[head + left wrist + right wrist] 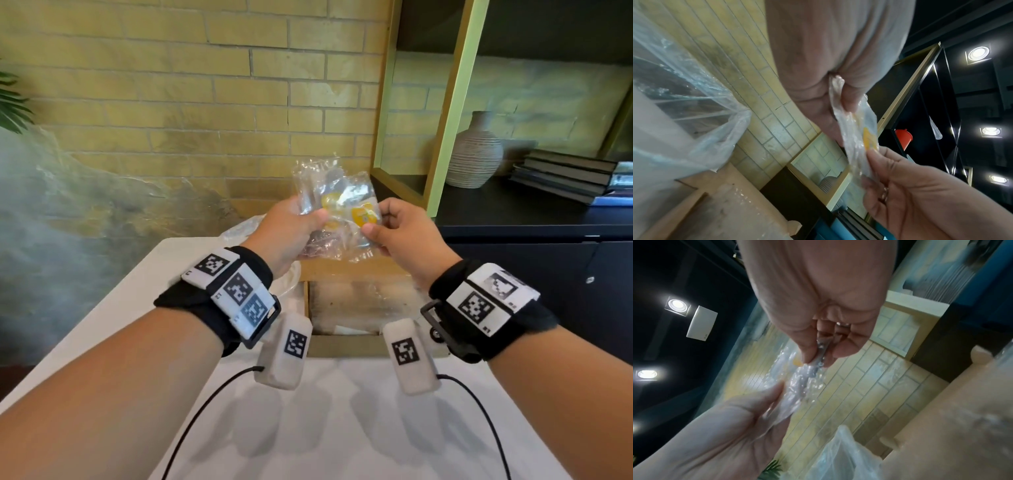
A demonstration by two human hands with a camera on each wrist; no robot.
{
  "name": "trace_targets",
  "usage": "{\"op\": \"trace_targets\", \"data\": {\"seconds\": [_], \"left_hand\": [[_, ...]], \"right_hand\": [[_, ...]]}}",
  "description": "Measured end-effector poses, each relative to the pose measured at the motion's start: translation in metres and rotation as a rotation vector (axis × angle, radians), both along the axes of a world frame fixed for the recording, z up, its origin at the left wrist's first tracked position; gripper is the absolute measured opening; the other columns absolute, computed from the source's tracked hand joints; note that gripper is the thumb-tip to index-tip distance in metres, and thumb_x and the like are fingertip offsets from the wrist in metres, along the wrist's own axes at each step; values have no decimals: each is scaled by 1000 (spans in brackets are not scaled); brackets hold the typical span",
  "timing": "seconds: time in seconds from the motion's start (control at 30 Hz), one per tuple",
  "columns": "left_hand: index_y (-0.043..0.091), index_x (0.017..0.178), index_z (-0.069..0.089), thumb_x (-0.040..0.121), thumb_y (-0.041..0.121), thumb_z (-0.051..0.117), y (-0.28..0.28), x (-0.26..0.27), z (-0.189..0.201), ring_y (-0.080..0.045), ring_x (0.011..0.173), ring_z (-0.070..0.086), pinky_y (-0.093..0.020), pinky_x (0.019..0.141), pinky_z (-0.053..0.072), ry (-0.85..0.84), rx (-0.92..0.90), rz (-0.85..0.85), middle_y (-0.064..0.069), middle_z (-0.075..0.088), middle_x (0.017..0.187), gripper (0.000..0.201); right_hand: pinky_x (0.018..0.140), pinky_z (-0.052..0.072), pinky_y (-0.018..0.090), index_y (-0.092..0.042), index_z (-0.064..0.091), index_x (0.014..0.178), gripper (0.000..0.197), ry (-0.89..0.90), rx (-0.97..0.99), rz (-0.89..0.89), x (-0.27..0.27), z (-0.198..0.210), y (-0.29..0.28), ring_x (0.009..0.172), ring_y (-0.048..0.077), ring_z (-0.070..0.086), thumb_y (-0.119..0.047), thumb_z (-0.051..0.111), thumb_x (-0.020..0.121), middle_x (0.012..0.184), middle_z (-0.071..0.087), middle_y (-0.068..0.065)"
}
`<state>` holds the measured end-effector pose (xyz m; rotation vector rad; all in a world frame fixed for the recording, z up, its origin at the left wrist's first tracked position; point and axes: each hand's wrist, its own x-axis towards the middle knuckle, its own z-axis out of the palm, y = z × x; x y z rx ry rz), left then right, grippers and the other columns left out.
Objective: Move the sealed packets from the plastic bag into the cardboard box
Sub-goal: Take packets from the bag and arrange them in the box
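Forearms: two bare forearms reach forward from the bottom of the head view, each with a black wrist strap carrying white blocks printed with black-and-white square codes; small characters beside the codes are too blurred to read.
Left hand (pixel 291 228): raised above the table, fingers and thumb curled round the left side of the packets.
Right hand (pixel 404 228): thumb and forefinger pinch the lower right corner of the front packet, other fingers curled in; a ring shows in the right wrist view.
Packets: a bunch of clear, crinkled sealed plastic packets (pixel 337 202) with round yellow-orange labels, held in the air between both hands, above the box; any print on the labels is too blurred to read.
Cardboard box (pixel 346 346): brown, open-topped, on the table just below the hands.
Plastic bag (pixel 686 123): large, clear and crumpled, just left of the box, partly hidden behind the left wrist.
Table (pixel 342 428): white top, with two black cables trailing over it.
Wall: yellow brick behind.
Shelf: to the right, a green-framed unit holds a ribbed grey ceramic vase (pixel 474 154) and a stack of dark books (pixel 565 174).
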<state>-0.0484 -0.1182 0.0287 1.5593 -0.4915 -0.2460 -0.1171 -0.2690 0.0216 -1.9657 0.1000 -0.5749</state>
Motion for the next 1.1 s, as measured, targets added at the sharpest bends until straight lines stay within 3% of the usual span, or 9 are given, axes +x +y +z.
{"op": "trace_targets", "data": {"seconds": [0.07, 0.13, 0.23, 0.43, 0.57, 0.7, 0.77, 0.93, 1.1], "left_hand": [[22, 97, 56, 96, 13, 51, 2, 4, -2, -22, 81, 60, -32, 67, 53, 0, 3, 31, -8, 62, 97, 11], [23, 100, 58, 95, 14, 50, 5, 8, -4, -25, 90, 63, -38, 78, 54, -7, 10, 69, -9, 64, 105, 12], [21, 113, 55, 94, 18, 51, 9, 10, -5, -27, 101, 62, -46, 91, 51, -13, 41, 131, -7, 64, 113, 19], [17, 131, 48, 92, 23, 53, 12, 12, -5, -28, 108, 60, -48, 89, 53, -17, 70, 143, -8, 58, 124, 40], [17, 142, 37, 74, 36, 58, 12, 9, -7, -29, 120, 54, -50, 97, 47, -38, 118, 140, -11, 48, 140, 73], [16, 141, 39, 93, 24, 54, 12, 8, -7, -20, 105, 55, -36, 90, 48, -84, 146, 147, -4, 50, 136, 51], [16, 138, 43, 95, 21, 52, 11, 10, -8, -18, 100, 55, -40, 91, 50, -90, 146, 140, -4, 52, 132, 44], [14, 146, 29, 93, 26, 54, 8, 8, -9, -26, 128, 46, -48, 103, 43, -96, 176, 132, -5, 38, 147, 60], [17, 148, 26, 92, 29, 55, 4, 5, -10, -26, 133, 41, -48, 111, 31, -104, 206, 113, -2, 37, 150, 64]], "right_hand": [[65, 47, 24, -22, 57, 83, 15, -10, -3, -60, 3, -2, -14, 74, 13, 59, -8, 60, 88, 84, 63, 2], [76, 53, 33, -21, 59, 82, 15, 8, -16, -130, 6, -5, -27, 84, 20, 63, -8, 59, 89, 89, 65, 6], [93, 48, 41, -15, 65, 95, 13, 132, -242, -189, 10, -11, -37, 96, 26, 61, -7, 56, 89, 96, 66, 9], [99, 38, 29, -15, 52, 131, 39, 541, -773, -49, 12, -23, -27, 120, 24, 51, -5, 43, 94, 131, 55, 8], [107, 31, 29, -19, 38, 142, 47, 594, -790, -4, 7, -22, -23, 132, 24, 40, -9, 43, 97, 144, 42, 7], [112, 24, 33, -18, 37, 143, 46, 594, -844, 16, 7, -24, -24, 137, 24, 33, -20, 44, 97, 149, 36, 5], [114, 25, 38, -18, 31, 145, 53, 611, -901, 66, 4, -28, -20, 139, 24, 30, -36, 43, 97, 152, 29, 4], [118, 6, 49, -23, -4, 150, 76, 822, -968, 266, -5, -51, -4, 146, 27, -4, -61, 26, 91, 159, -9, -2], [115, -2, 53, -27, -8, 149, 79, 802, -947, 223, 2, -56, -4, 145, 26, -11, -67, 23, 88, 157, -15, -7]]}}
